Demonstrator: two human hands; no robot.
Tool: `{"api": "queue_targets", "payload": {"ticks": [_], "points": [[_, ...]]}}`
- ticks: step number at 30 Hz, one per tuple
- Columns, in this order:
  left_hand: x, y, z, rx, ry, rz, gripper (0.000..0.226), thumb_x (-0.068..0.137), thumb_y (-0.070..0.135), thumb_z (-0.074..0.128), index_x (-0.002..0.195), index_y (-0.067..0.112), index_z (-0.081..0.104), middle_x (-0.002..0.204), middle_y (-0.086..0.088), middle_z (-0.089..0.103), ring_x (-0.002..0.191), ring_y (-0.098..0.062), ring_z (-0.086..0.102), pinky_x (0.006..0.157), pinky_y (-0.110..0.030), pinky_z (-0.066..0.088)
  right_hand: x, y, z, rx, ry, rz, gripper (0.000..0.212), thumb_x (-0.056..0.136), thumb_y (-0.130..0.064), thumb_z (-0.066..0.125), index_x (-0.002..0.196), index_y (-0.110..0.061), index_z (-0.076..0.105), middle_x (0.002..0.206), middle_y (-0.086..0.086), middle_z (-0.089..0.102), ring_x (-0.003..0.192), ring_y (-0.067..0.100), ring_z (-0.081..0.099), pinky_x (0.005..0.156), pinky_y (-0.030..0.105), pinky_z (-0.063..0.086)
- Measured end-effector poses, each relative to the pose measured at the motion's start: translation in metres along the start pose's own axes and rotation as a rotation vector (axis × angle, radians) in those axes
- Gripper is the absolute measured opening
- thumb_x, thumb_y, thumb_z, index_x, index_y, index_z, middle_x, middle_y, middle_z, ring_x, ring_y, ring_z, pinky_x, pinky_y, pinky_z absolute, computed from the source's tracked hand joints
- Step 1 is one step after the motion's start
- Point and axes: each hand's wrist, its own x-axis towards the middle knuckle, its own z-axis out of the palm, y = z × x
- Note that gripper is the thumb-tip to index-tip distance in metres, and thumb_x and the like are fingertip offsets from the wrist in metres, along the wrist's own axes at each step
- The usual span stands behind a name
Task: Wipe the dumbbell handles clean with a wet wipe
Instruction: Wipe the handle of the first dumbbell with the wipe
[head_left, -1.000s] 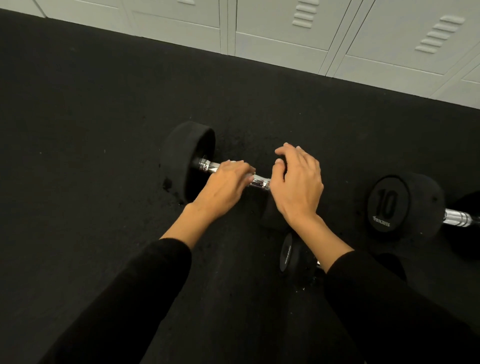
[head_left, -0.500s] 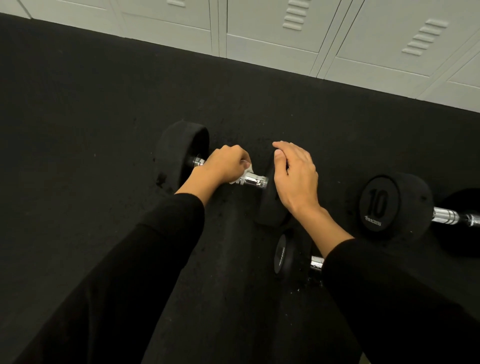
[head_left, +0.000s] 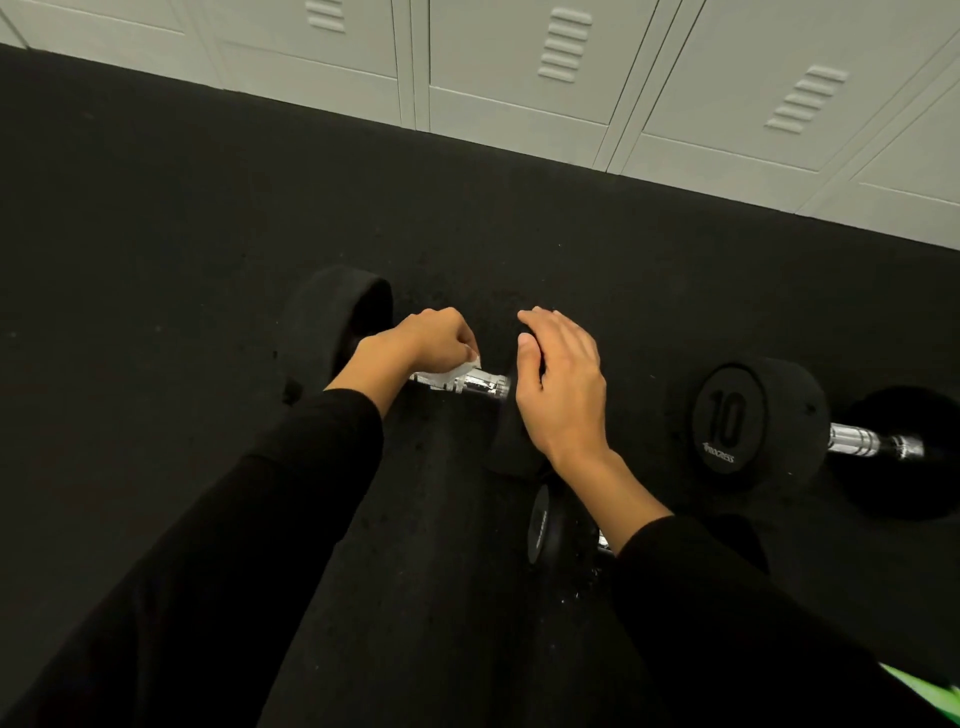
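A black dumbbell lies on the dark floor, its left head (head_left: 332, 322) upright and its chrome handle (head_left: 480, 384) running to the right. My left hand (head_left: 421, 345) is curled around the handle's left part with a white wet wipe (head_left: 449, 375) pressed against the metal. My right hand (head_left: 563, 387) rests with spread fingers over the dumbbell's right head (head_left: 511, 441), which it mostly hides.
A second dumbbell marked 10 (head_left: 748, 423) with a chrome handle (head_left: 862, 441) lies to the right. A smaller dumbbell (head_left: 543, 525) sits under my right forearm. Pale lockers (head_left: 519, 78) line the far edge of the black rubber floor (head_left: 156, 260). Something green (head_left: 930, 693) shows at the bottom right.
My left hand slid left along the handle and rolled into a fist around it, so the wipe now shows. The right hand has stayed on the right head.
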Motion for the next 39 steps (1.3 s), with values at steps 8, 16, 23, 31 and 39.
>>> {"api": "queue_targets", "payload": {"ticks": [8, 16, 23, 31, 39], "points": [[-0.019, -0.007, 0.000, -0.152, -0.067, 0.156, 0.017, 0.093, 0.026, 0.059, 0.108, 0.031, 0.067, 0.100, 0.011, 0.061, 0.103, -0.009, 0.055, 0.091, -0.032, 0.042, 0.000, 0.001, 0.000, -0.005, -0.012, 0.003, 0.035, 0.098, -0.025, 0.040, 0.128, -0.015, 0.056, 0.132, 0.003, 0.057, 0.131, 0.016, 0.042, 0.108, 0.045, 0.036], [-0.011, 0.006, -0.002, -0.116, -0.071, 0.103, 0.014, 0.095, 0.023, 0.055, 0.100, 0.029, 0.067, 0.103, 0.009, 0.059, 0.106, -0.010, 0.051, 0.093, -0.033, 0.040, -0.001, 0.002, 0.001, 0.002, 0.013, -0.011, 0.043, 0.096, -0.032, 0.032, 0.127, -0.015, 0.057, 0.131, 0.003, 0.058, 0.129, 0.016, 0.043, 0.107, 0.044, 0.037], [-0.025, 0.007, 0.007, -0.069, -0.029, 0.243, 0.022, 0.094, 0.017, 0.057, 0.113, 0.023, 0.067, 0.113, 0.003, 0.066, 0.110, -0.012, 0.058, 0.097, -0.035, 0.046, -0.001, 0.003, 0.002, 0.015, 0.021, -0.020, 0.049, 0.095, -0.036, 0.027, 0.128, -0.014, 0.057, 0.131, 0.003, 0.058, 0.131, 0.017, 0.043, 0.108, 0.044, 0.036], [-0.024, 0.003, 0.002, -0.050, 0.021, 0.210, 0.025, 0.096, 0.013, 0.053, 0.114, 0.024, 0.068, 0.108, 0.003, 0.065, 0.099, -0.008, 0.058, 0.084, -0.026, 0.045, -0.003, 0.003, 0.003, 0.000, 0.019, -0.020, 0.049, 0.096, -0.036, 0.027, 0.128, -0.014, 0.056, 0.132, 0.003, 0.057, 0.131, 0.017, 0.043, 0.113, 0.041, 0.031], [-0.039, 0.001, 0.023, 0.034, 0.147, 0.321, 0.032, 0.097, 0.011, 0.051, 0.125, 0.020, 0.064, 0.122, -0.003, 0.066, 0.114, -0.020, 0.060, 0.098, -0.039, 0.048, -0.001, 0.004, 0.004, 0.004, 0.032, -0.026, 0.048, 0.096, -0.035, 0.028, 0.128, -0.013, 0.057, 0.131, 0.004, 0.058, 0.131, 0.018, 0.044, 0.112, 0.042, 0.032]]}}
